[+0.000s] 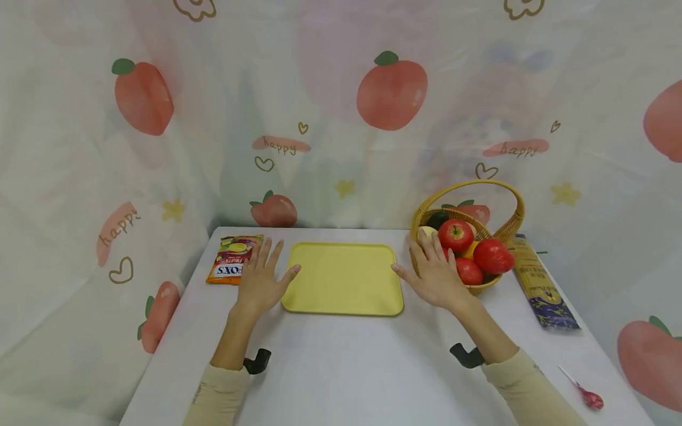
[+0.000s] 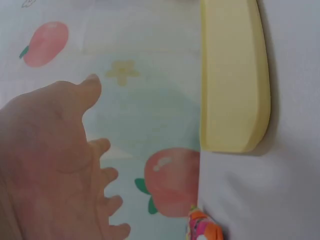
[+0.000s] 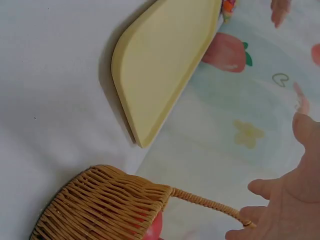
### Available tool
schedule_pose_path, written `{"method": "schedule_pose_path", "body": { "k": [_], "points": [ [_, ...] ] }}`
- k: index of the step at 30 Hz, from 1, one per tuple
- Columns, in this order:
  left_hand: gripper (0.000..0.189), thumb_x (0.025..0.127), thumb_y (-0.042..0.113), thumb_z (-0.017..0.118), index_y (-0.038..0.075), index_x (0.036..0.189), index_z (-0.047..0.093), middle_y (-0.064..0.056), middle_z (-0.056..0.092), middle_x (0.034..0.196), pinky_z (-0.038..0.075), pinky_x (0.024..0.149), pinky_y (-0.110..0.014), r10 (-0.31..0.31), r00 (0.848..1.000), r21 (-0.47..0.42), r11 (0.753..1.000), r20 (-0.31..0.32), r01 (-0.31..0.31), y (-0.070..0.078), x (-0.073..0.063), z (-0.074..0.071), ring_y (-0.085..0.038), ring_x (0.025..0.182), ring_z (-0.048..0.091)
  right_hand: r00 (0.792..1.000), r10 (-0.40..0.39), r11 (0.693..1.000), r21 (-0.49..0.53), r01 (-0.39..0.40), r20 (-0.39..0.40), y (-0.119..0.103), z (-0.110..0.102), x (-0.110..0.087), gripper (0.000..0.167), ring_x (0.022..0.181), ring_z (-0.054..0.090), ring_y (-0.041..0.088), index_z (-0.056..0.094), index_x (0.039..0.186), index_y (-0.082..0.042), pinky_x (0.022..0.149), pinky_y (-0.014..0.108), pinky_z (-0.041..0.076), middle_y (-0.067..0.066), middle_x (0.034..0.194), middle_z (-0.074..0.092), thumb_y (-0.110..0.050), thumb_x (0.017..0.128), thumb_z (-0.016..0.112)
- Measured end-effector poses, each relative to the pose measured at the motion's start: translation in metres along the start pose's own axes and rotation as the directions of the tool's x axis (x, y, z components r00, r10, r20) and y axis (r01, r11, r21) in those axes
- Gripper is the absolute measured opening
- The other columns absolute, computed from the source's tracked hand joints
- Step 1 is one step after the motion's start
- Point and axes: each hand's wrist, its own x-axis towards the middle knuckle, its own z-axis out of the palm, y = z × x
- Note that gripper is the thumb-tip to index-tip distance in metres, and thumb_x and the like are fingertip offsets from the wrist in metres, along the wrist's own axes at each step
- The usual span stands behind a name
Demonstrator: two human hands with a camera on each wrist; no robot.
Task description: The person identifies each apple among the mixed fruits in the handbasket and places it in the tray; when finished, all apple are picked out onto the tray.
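My left hand [image 1: 259, 284] is spread over the table beside the left edge of a yellow tray [image 1: 343, 278], its fingers overlapping an orange FOX'S candy bag [image 1: 226, 260] in the head view. Nothing is in its palm. On the other side, my right hand [image 1: 436, 275] is also spread, with straight fingers and nothing held. Its fingertips overlap the near left side of a wicker basket [image 1: 482, 289] full of fruit. Red apples [image 1: 455, 235] and other red fruit fill the basket. The right wrist view shows the basket's woven side [image 3: 100, 205] below the tray.
Right of the basket lies a long yellow-and-blue packet [image 1: 543, 284], probably pasta. A red-wrapped lollipop [image 1: 590, 399] rests near the table's front right. Behind the white table [image 1: 351, 367] hangs a curtain [image 1: 330, 89] printed with peaches.
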Motion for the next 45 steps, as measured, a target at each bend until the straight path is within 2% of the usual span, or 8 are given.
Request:
{"method": "schedule_pose_path", "body": {
  "k": [5, 10, 18, 22, 26, 32, 37, 45],
  "points": [
    [0.088, 0.102, 0.072, 0.039, 0.019, 0.169, 0.018, -0.014, 0.007, 0.175, 0.012, 0.125, -0.07, 0.023, 0.999, -0.071, 0.997, -0.037, -0.026, -0.003, 0.0, 0.006, -0.037, 0.161, -0.003, 1.0, 0.015, 0.999, 0.051, -0.014, -0.025, 0.012, -0.008, -0.004, 0.09, 0.158, -0.011, 0.046, 0.019, 0.167, -0.011, 0.117, 0.082, -0.001, 0.017, 0.175, -0.002, -0.066, 0.102, 0.047],
    [0.083, 0.104, 0.064, 0.046, 0.017, 0.168, 0.021, -0.016, 0.012, 0.174, 0.014, 0.122, -0.074, 0.043, 0.998, -0.224, 0.973, -0.04, -0.051, 0.0, -0.002, 0.006, -0.042, 0.16, 0.004, 0.996, 0.021, 0.995, 0.101, -0.012, -0.088, 0.027, -0.018, -0.006, 0.089, 0.157, -0.007, 0.05, 0.019, 0.166, -0.005, 0.115, 0.083, -0.004, 0.022, 0.174, -0.002, -0.061, 0.104, 0.048],
    [0.086, 0.102, 0.07, 0.042, 0.03, 0.169, 0.008, -0.004, 0.004, 0.176, 0.014, 0.123, -0.072, -0.004, 0.999, -0.381, 0.924, 0.045, 0.021, 0.0, -0.005, 0.01, -0.035, 0.161, -0.001, 0.992, 0.064, 0.99, 0.13, -0.049, -0.113, 0.04, -0.037, -0.009, 0.088, 0.157, -0.013, 0.048, 0.012, 0.166, -0.001, 0.115, 0.083, -0.002, 0.027, 0.172, -0.004, -0.058, 0.107, 0.044],
    [0.086, 0.102, 0.07, 0.042, 0.03, 0.169, 0.007, -0.003, 0.006, 0.176, 0.015, 0.125, -0.067, -0.029, 0.999, -0.436, 0.899, 0.042, 0.044, -0.001, -0.006, 0.016, -0.032, 0.161, 0.004, 0.988, 0.076, 0.984, 0.173, -0.052, -0.135, 0.048, -0.041, -0.011, 0.086, 0.156, -0.012, 0.051, 0.011, 0.165, 0.002, 0.115, 0.083, -0.003, 0.03, 0.171, -0.002, -0.056, 0.109, 0.041],
    [0.084, 0.104, 0.065, 0.045, 0.027, 0.169, 0.009, -0.007, 0.011, 0.175, 0.017, 0.126, -0.063, -0.048, 0.998, -0.511, 0.857, 0.04, 0.062, -0.001, -0.008, 0.021, -0.032, 0.16, 0.012, 0.976, 0.126, 0.966, 0.245, -0.079, -0.18, 0.058, -0.043, -0.014, 0.083, 0.155, -0.005, 0.054, 0.012, 0.165, 0.002, 0.111, 0.086, 0.003, 0.028, 0.172, -0.002, -0.054, 0.11, 0.038],
    [0.079, 0.106, 0.059, 0.045, 0.022, 0.169, 0.014, -0.011, 0.017, 0.174, 0.015, 0.128, -0.061, -0.096, 0.994, -0.596, 0.795, 0.057, 0.112, -0.005, -0.011, 0.028, -0.035, 0.159, 0.017, 0.935, 0.251, 0.928, 0.338, -0.159, -0.251, 0.074, -0.043, -0.018, 0.081, 0.151, 0.012, 0.061, 0.014, 0.166, -0.001, 0.109, 0.087, 0.014, 0.024, 0.173, 0.002, -0.055, 0.109, 0.037],
    [0.076, 0.108, 0.056, 0.044, 0.021, 0.169, 0.014, -0.009, 0.015, 0.174, 0.014, 0.127, -0.063, -0.14, 0.984, -0.663, 0.727, 0.107, 0.175, -0.011, -0.016, 0.036, -0.035, 0.16, 0.014, 0.9, 0.324, 0.899, 0.39, -0.197, -0.292, 0.088, -0.042, -0.019, 0.081, 0.155, 0.008, 0.055, 0.017, 0.165, 0.0, 0.116, 0.081, 0.01, 0.024, 0.173, 0.006, -0.055, 0.109, 0.038],
    [0.07, 0.111, 0.049, 0.04, 0.016, 0.168, 0.018, -0.013, 0.022, 0.172, 0.016, 0.127, -0.06, -0.172, 0.979, -0.75, 0.631, 0.113, 0.198, -0.015, -0.02, 0.041, -0.037, 0.158, 0.02, 0.852, 0.4, 0.853, 0.478, -0.212, -0.338, 0.107, -0.045, -0.02, 0.076, 0.158, 0.006, 0.047, 0.021, 0.163, 0.003, 0.124, 0.071, 0.006, 0.026, 0.172, 0.009, -0.048, 0.111, 0.04]
  ]
}}
